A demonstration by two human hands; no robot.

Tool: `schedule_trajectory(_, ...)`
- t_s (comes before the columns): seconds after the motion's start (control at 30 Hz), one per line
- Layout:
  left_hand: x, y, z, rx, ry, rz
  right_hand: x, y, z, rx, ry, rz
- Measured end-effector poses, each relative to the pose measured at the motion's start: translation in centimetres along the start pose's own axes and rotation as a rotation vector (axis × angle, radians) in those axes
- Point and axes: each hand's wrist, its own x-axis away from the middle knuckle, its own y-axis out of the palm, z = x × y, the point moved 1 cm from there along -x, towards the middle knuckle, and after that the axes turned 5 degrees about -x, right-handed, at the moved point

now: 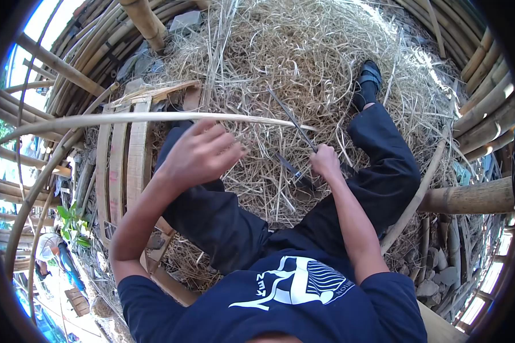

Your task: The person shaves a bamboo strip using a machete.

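A long pale bamboo strip (pixel 149 116) stretches across from the left, its thin end over the shavings. My left hand (pixel 203 153), slightly blurred, has curled fingers and meets the strip's lower edge near the thumb side; the fingertips do not show clearly. My right hand (pixel 326 161) is closed around the handle of a knife (pixel 283 106). Its long, narrow blade points up and left and crosses the strip close to the thin end. Between my legs, a second knife (pixel 290 166) with a dark handle lies on the shavings.
Curly bamboo shavings (pixel 292 51) cover the ground ahead. A slatted wooden piece (pixel 118 166) stands beside my left leg. Bamboo fencing surrounds me, with a thick pole (pixel 469 196) jutting in from the right. Stones (pixel 438 280) lie at lower right.
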Motion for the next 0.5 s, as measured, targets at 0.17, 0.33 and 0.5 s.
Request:
schedule_trajectory(0.17,3.7,-2.9,-1.7,0.633,-0.948,0.164,-0.2,1.5,0.1,0.067,-0.026,-0.073)
schedule_trajectory(0.33,9.1,-2.9,-1.5,0.901,-0.936,-0.396,-0.3,1.3,0.2,0.080,0.030,-0.113)
schedule_trajectory(0.5,16.6,-2.3,-2.9,0.704,-1.194,0.010,-0.9,0.7,1.4,0.057,0.116,-0.048)
